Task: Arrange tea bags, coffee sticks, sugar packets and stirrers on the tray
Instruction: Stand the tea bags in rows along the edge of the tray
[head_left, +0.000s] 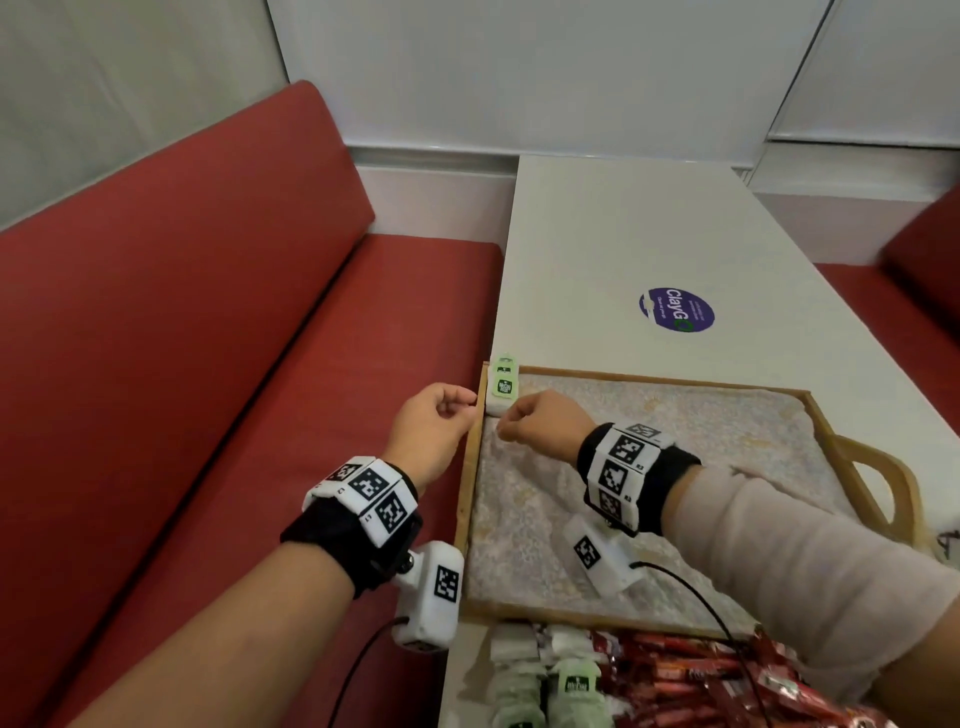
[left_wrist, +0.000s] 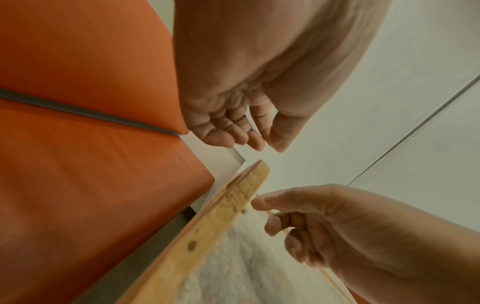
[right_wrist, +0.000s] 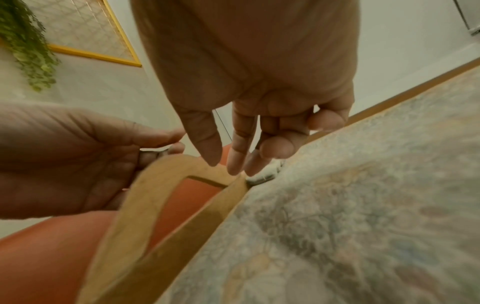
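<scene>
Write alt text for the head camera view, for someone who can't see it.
Both hands, the left hand and right hand, hover at the far left corner of a wooden tray lined with patterned cloth, beside a green tea bag. Red coffee sticks and more tea bags lie on the table's near edge.

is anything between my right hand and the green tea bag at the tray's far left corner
Nothing visible stands between them. The right hand hovers over the tray's patterned lining, right beside the green tea bag leaning at the far left corner. The left hand sits outside the rim, off to the side, not in the path.
</scene>
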